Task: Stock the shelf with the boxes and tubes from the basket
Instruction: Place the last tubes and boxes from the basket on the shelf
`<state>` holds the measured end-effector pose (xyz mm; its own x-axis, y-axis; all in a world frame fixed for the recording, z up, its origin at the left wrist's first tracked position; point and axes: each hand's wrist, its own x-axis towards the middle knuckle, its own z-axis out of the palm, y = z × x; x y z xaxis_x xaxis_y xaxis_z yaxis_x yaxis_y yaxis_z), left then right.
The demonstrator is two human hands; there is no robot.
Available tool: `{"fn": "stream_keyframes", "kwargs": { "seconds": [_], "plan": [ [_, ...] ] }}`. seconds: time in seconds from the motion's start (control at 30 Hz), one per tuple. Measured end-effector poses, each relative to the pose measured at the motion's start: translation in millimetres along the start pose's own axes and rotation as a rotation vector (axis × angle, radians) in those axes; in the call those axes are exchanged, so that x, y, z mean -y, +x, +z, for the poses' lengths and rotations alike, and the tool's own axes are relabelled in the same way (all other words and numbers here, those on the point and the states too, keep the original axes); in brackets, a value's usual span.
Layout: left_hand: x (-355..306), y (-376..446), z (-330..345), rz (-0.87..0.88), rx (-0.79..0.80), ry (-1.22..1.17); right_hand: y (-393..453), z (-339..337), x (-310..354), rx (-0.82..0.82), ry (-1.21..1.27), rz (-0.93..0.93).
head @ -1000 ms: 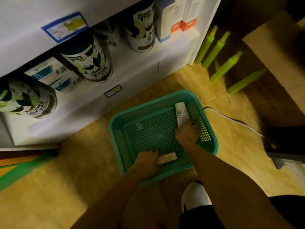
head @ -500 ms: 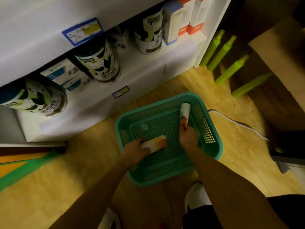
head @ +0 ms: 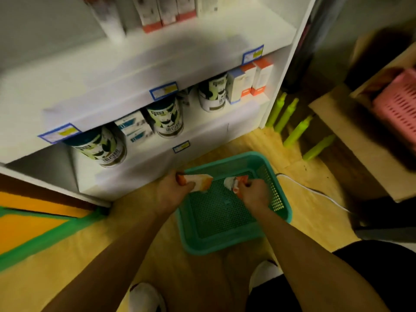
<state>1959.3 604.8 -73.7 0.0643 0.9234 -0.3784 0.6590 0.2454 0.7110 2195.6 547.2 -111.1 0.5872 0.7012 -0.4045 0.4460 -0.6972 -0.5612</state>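
At far left, green tape (head: 45,239) is bordering an orange floor panel beside a white shelf (head: 180,57), where black-and-green cans (head: 166,119) and a blue-and-white carton (head: 135,129) are sitting on the lowest level under blue-edged price labels (head: 163,90). In front of the shelf, the person's left hand (head: 171,192) is gripping a white-and-orange box (head: 195,181), its fingers curled round the near end while the rest of the box is sticking out rightward over the rim of the teal basket (head: 234,244) on the wooden floor. Just beside it, the right hand (head: 254,194) is holding a white-and-red tube (head: 234,184) above the basket's mesh bottom, its fingers (head: 248,184) closed tightly round the tube, whose white end is pointing toward the box. Motion blur is hiding any print on both items. Further right, four lime-green legs (head: 295,134) are standing on the floor, and a pink basket (head: 398,109) is resting at the frame's right edge.
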Motion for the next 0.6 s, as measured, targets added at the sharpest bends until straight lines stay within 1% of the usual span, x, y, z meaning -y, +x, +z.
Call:
{"fn": "stream_keyframes", "kwargs": {
  "seconds": [0.07, 0.13, 0.23, 0.33, 0.47, 0.53, 0.6],
  "plan": [
    [-16.8, -4.8, -18.2, 0.056, -0.058, -0.038, -9.8, -14.2, 18.3, 0.023, 0.017, -0.078],
    [-37.8, -12.3, -40.5, 0.117, -0.126, -0.047, -19.3, -34.9, 40.3, 0.003, 0.010, -0.177],
    [-77.5, -27.4, -80.1, 0.202, -0.231, -0.037, -31.8, -76.6, 83.5, 0.000, -0.019, -0.367],
    [-118.4, -41.8, -122.5, 0.280, -0.352, -0.042, -49.9, -123.8, 131.6, -0.049, -0.050, -0.507],
    [-170.4, -61.6, -178.2, 0.351, -0.416, -0.091, -78.7, -176.0, 196.8, -0.191, 0.125, -0.623],
    [-193.3, -73.8, -203.8, 0.403, -0.470, -0.067, -93.1, -198.5, 228.3, -0.217, 0.276, -0.643],
    [-214.4, -86.4, -230.5, 0.493, -0.554, -0.032, -110.0, -219.1, 257.9, -0.236, 0.346, -0.688]
  ]
}}
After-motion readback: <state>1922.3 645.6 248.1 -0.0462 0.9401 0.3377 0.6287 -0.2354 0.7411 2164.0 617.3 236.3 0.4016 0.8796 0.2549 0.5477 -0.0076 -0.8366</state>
